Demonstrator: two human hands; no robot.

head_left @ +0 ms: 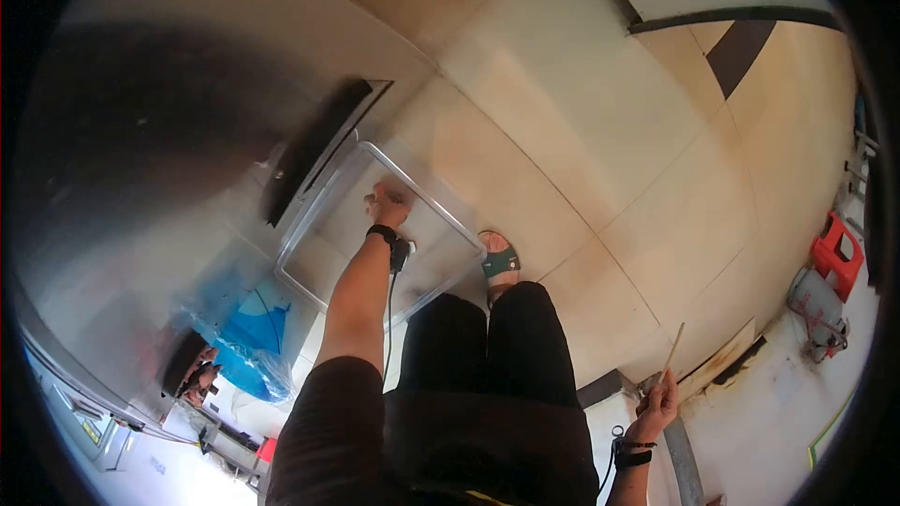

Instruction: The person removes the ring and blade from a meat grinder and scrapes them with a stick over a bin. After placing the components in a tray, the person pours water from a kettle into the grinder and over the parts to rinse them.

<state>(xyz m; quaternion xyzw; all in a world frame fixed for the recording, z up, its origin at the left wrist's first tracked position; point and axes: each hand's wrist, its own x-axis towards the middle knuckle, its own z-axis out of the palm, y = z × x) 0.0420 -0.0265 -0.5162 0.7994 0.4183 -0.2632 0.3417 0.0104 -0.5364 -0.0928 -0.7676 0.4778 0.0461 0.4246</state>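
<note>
Head view: thin stick (673, 353) juts from right fingers (668, 388).

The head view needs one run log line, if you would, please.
left hand: at clear bin, grip unclear | right hand: holding thin stick | sandalled foot: beside bin

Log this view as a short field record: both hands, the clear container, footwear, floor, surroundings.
left_hand: left hand at the clear container; grip cannot be told
right_hand: right hand holding a thin stick, away from the container
container: transparent, pale rim, beside a dark handle
footwear: green sandal, right of the container
floor: pale tiles with dark joints
left_side: blue plastic
far_right: red plastic item, partly visible
</note>
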